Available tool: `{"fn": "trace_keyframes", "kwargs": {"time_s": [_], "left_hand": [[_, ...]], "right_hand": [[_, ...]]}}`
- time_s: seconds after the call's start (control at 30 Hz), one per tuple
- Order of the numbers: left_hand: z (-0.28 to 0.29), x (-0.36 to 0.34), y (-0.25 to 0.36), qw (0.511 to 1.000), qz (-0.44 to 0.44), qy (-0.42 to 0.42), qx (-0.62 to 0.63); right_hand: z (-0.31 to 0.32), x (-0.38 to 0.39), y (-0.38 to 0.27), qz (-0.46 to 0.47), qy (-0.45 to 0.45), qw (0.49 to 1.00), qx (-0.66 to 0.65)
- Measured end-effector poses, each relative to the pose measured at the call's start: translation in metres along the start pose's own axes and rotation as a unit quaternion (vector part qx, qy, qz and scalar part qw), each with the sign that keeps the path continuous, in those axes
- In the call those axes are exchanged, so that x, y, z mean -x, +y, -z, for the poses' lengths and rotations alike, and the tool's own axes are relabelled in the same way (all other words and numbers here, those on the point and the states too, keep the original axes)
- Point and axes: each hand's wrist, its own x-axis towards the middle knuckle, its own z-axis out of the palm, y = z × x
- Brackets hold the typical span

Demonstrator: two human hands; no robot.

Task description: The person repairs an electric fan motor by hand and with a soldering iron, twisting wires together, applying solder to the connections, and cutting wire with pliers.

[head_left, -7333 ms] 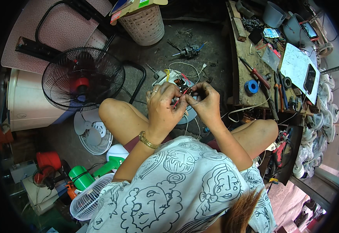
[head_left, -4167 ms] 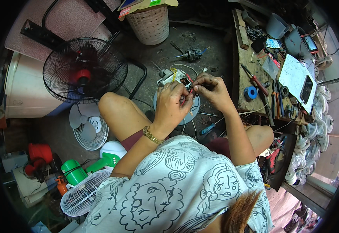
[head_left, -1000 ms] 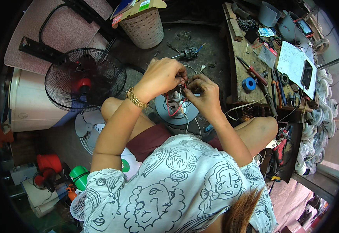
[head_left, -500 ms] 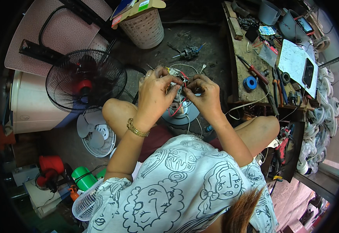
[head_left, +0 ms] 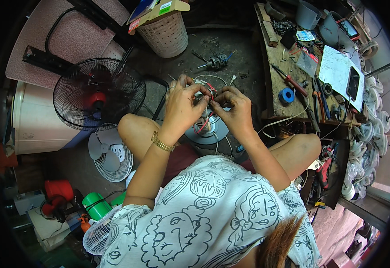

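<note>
My left hand (head_left: 187,102) and my right hand (head_left: 234,108) meet over a fan base between my knees, both with bent, pinching fingers. Thin red wires (head_left: 202,126) run between the fingertips and hang below them. Pinched in both hands seems to be a wire, though its end is too small to make out. Beneath sits the round grey base (head_left: 219,134), with a pale cord (head_left: 217,144) trailing down it. Wiring and parts behind my left fingers are mostly hidden. A white plug (head_left: 233,78) on a cord lies just beyond my right hand.
A black-caged fan (head_left: 97,96) stands at left, above a grey fan blade (head_left: 110,161). A small motor (head_left: 217,61) lies on the floor ahead, near a perforated basket (head_left: 164,38). On the wooden bench (head_left: 277,67) at right are a soldering iron (head_left: 294,85) and blue spool (head_left: 287,96).
My left wrist and forearm have shifted slightly to the right. Both hands stay at the wires, with only small finger movements.
</note>
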Motion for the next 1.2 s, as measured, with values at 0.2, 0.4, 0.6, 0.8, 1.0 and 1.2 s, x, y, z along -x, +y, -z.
{"fn": "trace_keyframes", "kwargs": {"time_s": [0.2,0.4,0.6,0.8,1.0,1.2], "left_hand": [[0.005,-0.007,-0.001,1.000,-0.010,0.015,0.000],[0.002,-0.009,-0.002,1.000,-0.005,0.014,0.000],[0.003,-0.007,-0.001,1.000,-0.008,0.004,-0.004],[0.004,0.000,0.001,0.999,-0.013,0.024,-0.022],[0.006,0.009,0.014,0.999,-0.029,0.012,-0.036],[-0.004,0.014,0.007,0.999,-0.013,0.010,-0.029]], "right_hand": [[0.001,0.001,-0.001,0.000,0.007,0.999,-0.040],[0.006,-0.002,-0.003,-0.002,0.021,0.999,-0.042],[0.008,-0.001,0.007,-0.072,0.022,0.994,-0.083],[0.008,0.002,0.011,-0.074,0.018,0.992,-0.101],[0.012,0.002,0.006,-0.069,0.017,0.992,-0.109],[0.015,0.006,0.003,-0.045,0.003,0.996,-0.075]]}}
